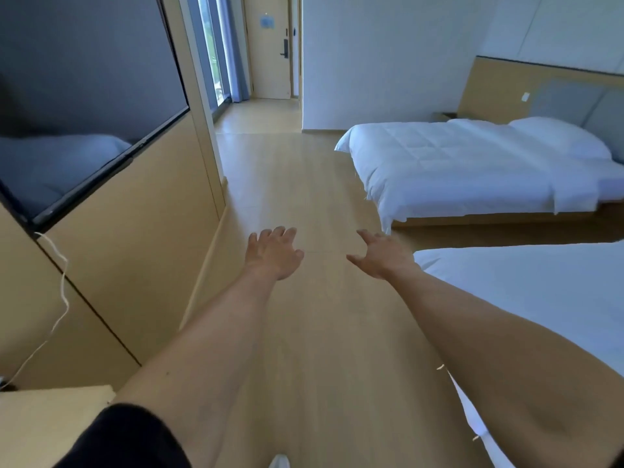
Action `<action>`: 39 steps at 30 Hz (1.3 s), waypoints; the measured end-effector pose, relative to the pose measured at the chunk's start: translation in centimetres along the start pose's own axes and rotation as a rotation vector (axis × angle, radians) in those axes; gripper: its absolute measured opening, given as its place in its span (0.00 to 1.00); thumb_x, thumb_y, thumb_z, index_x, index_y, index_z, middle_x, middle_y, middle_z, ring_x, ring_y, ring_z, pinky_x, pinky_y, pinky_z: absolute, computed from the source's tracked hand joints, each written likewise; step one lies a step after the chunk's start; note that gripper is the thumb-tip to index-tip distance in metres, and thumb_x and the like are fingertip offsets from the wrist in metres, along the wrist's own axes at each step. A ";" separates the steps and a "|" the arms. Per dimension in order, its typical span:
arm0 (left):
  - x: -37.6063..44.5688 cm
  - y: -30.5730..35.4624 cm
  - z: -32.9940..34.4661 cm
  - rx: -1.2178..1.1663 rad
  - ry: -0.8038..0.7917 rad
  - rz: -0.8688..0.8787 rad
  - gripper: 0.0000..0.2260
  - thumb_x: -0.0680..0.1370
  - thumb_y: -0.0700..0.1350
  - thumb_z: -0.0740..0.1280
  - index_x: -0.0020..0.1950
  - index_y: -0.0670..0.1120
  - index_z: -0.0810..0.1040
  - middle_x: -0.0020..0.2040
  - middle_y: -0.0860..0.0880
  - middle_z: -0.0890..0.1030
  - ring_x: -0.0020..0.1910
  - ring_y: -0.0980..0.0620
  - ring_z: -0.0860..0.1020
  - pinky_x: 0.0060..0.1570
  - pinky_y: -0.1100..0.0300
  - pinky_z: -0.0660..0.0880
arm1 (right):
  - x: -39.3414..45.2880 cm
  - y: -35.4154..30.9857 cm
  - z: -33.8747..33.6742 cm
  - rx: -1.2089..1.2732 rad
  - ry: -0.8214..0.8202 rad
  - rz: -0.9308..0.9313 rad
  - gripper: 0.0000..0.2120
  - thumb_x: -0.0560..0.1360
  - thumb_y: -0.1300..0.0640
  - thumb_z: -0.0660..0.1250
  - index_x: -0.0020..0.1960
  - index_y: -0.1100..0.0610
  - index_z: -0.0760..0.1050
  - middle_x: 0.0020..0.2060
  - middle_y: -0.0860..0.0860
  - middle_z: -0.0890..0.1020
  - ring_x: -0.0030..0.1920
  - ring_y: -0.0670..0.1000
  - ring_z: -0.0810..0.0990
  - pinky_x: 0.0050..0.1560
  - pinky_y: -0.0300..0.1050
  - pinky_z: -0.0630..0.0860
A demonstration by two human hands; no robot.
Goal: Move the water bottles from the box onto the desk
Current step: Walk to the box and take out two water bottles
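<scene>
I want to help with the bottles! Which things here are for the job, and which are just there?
For the job:
left hand, open, holding nothing
right hand, open, holding nothing
desk corner at lower left, possibly
No bottles or box in view.

Just there:
two beds, far bed and near bed
television
white cord
door

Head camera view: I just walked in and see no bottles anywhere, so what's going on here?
A person stands in a bedroom with both bare arms stretched forward over the wooden floor. The left hand and right hand are open, fingers spread, holding nothing. No box or water bottles show in this view, so nothing is being moved right now. Two white beds lie to the right, a dark wall-mounted screen to the left, and a door at the far end.
</scene>
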State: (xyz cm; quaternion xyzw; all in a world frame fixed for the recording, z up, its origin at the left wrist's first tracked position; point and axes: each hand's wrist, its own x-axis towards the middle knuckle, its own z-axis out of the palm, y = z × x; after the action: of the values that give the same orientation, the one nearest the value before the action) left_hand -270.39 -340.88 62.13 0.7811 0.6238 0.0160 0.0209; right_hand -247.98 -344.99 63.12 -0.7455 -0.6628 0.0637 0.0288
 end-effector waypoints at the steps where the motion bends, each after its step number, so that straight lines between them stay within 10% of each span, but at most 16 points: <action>1: 1.5 0.0 0.1 -0.002 -0.009 0.016 0.26 0.82 0.58 0.54 0.80 0.52 0.60 0.78 0.49 0.65 0.75 0.44 0.64 0.72 0.44 0.57 | 1.3 0.2 0.0 0.001 -0.003 0.015 0.33 0.78 0.34 0.58 0.79 0.45 0.56 0.73 0.54 0.69 0.72 0.57 0.68 0.65 0.54 0.70; 39: 53.4 -6.9 1.3 -0.067 -0.181 -0.108 0.26 0.84 0.56 0.55 0.80 0.50 0.59 0.79 0.48 0.62 0.77 0.43 0.59 0.74 0.45 0.54 | 54.8 -1.0 0.3 0.006 -0.144 -0.009 0.32 0.78 0.34 0.57 0.79 0.44 0.57 0.74 0.53 0.68 0.73 0.56 0.67 0.71 0.56 0.66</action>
State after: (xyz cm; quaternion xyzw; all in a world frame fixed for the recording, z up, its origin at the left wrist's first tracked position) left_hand -265.25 -287.31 60.45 0.7436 0.6595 -0.0347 0.1041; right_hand -242.82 -290.50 59.88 -0.7360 -0.6663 0.1190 -0.0166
